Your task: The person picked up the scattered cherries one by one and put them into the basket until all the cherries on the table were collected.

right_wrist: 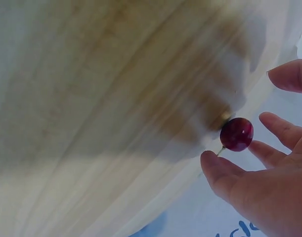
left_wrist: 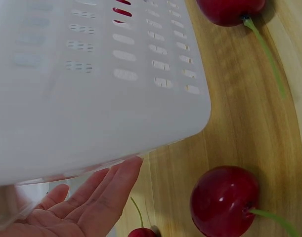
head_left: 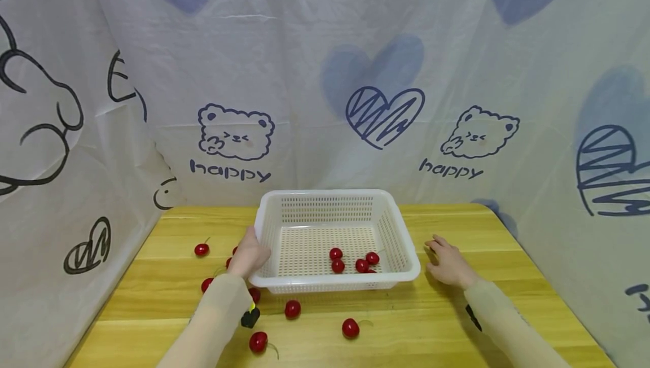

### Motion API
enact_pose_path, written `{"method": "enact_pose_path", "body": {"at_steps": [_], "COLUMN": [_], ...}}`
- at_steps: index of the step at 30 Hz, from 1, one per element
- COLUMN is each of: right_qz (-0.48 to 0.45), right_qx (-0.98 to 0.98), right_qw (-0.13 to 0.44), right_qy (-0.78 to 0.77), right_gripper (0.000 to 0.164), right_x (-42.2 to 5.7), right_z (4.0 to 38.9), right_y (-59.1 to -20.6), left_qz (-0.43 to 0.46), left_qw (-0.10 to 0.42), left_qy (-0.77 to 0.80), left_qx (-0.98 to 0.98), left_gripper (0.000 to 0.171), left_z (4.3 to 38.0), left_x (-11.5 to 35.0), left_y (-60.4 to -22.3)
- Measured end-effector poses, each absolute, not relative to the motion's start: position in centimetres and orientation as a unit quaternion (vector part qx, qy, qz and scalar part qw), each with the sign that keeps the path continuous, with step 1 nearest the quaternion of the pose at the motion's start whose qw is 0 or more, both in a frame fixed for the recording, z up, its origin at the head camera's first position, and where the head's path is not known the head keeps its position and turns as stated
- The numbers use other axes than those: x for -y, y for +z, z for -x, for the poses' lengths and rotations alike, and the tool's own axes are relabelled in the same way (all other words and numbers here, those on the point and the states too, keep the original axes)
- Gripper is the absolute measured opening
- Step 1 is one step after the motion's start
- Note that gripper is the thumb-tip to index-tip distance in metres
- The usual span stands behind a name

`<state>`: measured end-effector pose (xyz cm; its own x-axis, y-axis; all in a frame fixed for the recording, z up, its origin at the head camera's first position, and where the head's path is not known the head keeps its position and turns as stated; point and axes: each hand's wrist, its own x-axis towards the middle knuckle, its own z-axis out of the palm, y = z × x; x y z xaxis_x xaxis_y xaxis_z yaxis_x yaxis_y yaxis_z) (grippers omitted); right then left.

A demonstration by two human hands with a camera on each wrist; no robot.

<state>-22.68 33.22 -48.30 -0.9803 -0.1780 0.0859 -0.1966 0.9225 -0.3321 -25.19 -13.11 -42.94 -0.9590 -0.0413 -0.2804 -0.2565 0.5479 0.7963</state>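
A white plastic basket (head_left: 330, 281) with slotted walls stands on the table, several red cherries (head_left: 337, 266) lying in it. My left hand (head_left: 249, 256) grips the basket's left rim; in the left wrist view its fingers (left_wrist: 108, 195) stretch along the outer wall. To the right of the basket, my right hand (head_left: 449, 263) is low over the table with fingers spread. The right wrist view has a single cherry (right_wrist: 237, 134) with a stem between those parted fingers, and the head view hides it behind the hand. Whether a fingertip touches its stem I cannot tell.
Several loose cherries with green stems lie left and in front of the basket, among them one cherry (head_left: 201, 249) at far left and another cherry (head_left: 350, 328) near the front. A printed cloth (head_left: 310, 148) hangs behind the wooden table (head_left: 406, 328) and at both sides.
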Motion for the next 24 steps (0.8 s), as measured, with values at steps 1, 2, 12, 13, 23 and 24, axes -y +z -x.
{"method": "enact_pose_path", "body": {"at_steps": [1, 2, 12, 13, 23, 24], "right_qz": [-0.096, -0.096, -0.088, -0.088, -0.109, -0.110], "right_qx": [0.980, 0.980, 0.981, 0.981, 0.981, 0.981], "right_qw": [0.025, 0.022, 0.010, 0.013, 0.055, 0.057], "right_qy": [0.172, 0.174, 0.173, 0.172, 0.153, 0.151], "right_gripper": [0.053, 0.053, 0.052, 0.051, 0.047, 0.046], "right_x": [-33.2, -33.1, -33.1, -33.1, -32.7, -32.7], "right_z": [22.6, 22.5, 21.6, 21.5, 20.9, 20.8], "right_y": [-48.3, -48.3, -48.4, -48.4, -48.3, -48.3], "left_qz": [0.084, 0.084, 0.081, 0.080, 0.081, 0.080], "left_qw": [0.114, 0.113, 0.113, 0.112, 0.114, 0.114], "left_qy": [0.468, 0.468, 0.466, 0.465, 0.464, 0.462], "left_qx": [-0.872, -0.872, -0.874, -0.874, -0.875, -0.876], "left_gripper": [0.064, 0.064, 0.065, 0.065, 0.066, 0.065], "left_z": [25.2, 25.2, 25.3, 25.2, 25.1, 25.0], "left_x": [13.1, 13.1, 13.2, 13.2, 13.2, 13.2], "left_y": [-42.9, -43.0, -43.1, -43.1, -42.8, -42.8]}}
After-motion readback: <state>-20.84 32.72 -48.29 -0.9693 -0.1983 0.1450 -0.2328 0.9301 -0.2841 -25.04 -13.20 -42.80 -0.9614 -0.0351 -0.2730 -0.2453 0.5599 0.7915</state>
